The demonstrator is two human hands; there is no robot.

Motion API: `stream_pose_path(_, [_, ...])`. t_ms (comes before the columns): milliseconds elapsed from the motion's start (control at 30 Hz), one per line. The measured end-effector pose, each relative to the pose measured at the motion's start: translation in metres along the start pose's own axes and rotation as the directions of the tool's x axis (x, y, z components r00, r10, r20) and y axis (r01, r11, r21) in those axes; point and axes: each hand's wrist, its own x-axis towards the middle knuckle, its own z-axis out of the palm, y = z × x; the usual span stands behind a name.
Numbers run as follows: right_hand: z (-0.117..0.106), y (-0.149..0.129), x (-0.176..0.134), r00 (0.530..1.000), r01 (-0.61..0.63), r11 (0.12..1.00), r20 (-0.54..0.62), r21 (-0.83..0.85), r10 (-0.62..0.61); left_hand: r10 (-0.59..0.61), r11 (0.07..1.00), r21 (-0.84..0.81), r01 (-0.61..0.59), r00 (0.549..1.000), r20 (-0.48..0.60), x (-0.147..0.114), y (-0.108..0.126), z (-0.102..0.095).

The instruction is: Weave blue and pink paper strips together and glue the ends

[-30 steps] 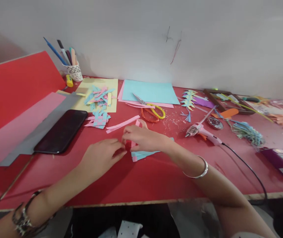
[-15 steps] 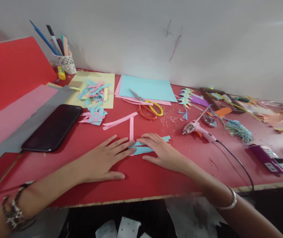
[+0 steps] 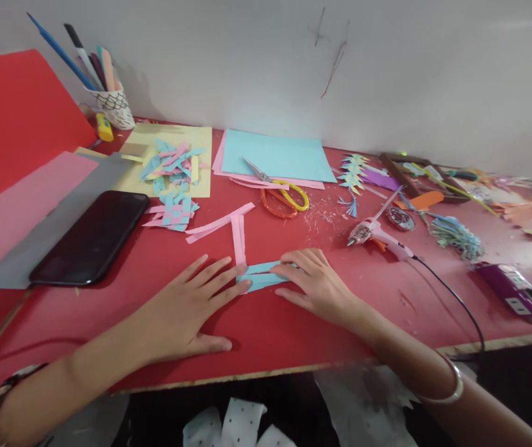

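My left hand (image 3: 191,305) lies palm down on the red tabletop with its fingers spread. Its fingertips press on the left ends of two light-blue paper strips (image 3: 263,279), where they cross two upright pink paper strips (image 3: 238,239). From the other side, my right hand (image 3: 315,285) rests over the right ends of the blue strips. Its fingers are bent, the thumb lies apart below them, and the strip ends are hidden beneath. Two more pink strips (image 3: 219,223) lie slanted just behind. A small woven pink-and-blue paper piece (image 3: 176,211) is farther left.
Orange-and-yellow-handled scissors (image 3: 284,200) lie before blue sheets (image 3: 277,155). A pile of cut strips (image 3: 175,162) sits on yellow paper. A phone (image 3: 91,239) is at left. At right are a corded glue gun (image 3: 380,239), a tassel (image 3: 456,237) and a purple power strip (image 3: 510,288).
My right hand has slid slightly right and its fingers have curled, covering the blue strips' right ends. The upright pink strips now show fanned apart. The camera view has shifted slightly.
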Motion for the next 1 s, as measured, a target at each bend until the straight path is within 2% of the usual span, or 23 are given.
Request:
stream_pose_path(167, [0.0, 0.011, -0.001, 0.999, -0.032, 0.994, 0.007, 0.108, 0.032, -0.013, 1.0, 0.001, 0.013, 0.999, -0.048, -0.003, 0.005, 0.004])
stream_pose_path(333, [0.005, 0.019, 0.001, 0.997, 0.034, 0.99, -0.068, 0.135, -0.025, 0.009, 1.0, -0.017, -0.009, 0.999, -0.033, -0.007, 0.0, 0.005])
stream_pose_path(433, [0.005, 0.019, 0.001, 0.995, 0.038, 0.993, -0.095, 0.111, -0.028, 0.028, 0.999, -0.031, -0.028, 1.0, -0.003, -0.009, -0.005, 0.003])
stream_pose_path(633, [-0.001, 0.005, -0.005, 0.985, -0.034, 0.999, -0.172, -0.03, 0.028, 0.032, 0.997, -0.065, -0.033, 0.999, -0.005, -0.008, -0.007, 0.0])
stream_pose_path(800, [-0.002, -0.002, -0.015, 0.993, -0.064, 0.997, -0.104, -0.048, 0.059, 0.049, 0.997, -0.06, -0.05, 0.998, -0.027, -0.008, -0.008, 0.004])
stream_pose_path(900, [-0.003, 0.004, -0.014, 0.99, -0.123, 0.992, -0.058, 0.033, 0.125, 0.07, 0.996, -0.051, -0.072, 0.997, -0.041, -0.009, -0.008, 0.006])
stream_pose_path(1000, [-0.008, 0.011, -0.009, 0.99, -0.142, 0.985, 0.02, 0.101, 0.141, 0.059, 0.997, -0.051, -0.06, 0.998, -0.01, -0.008, -0.008, 0.003])
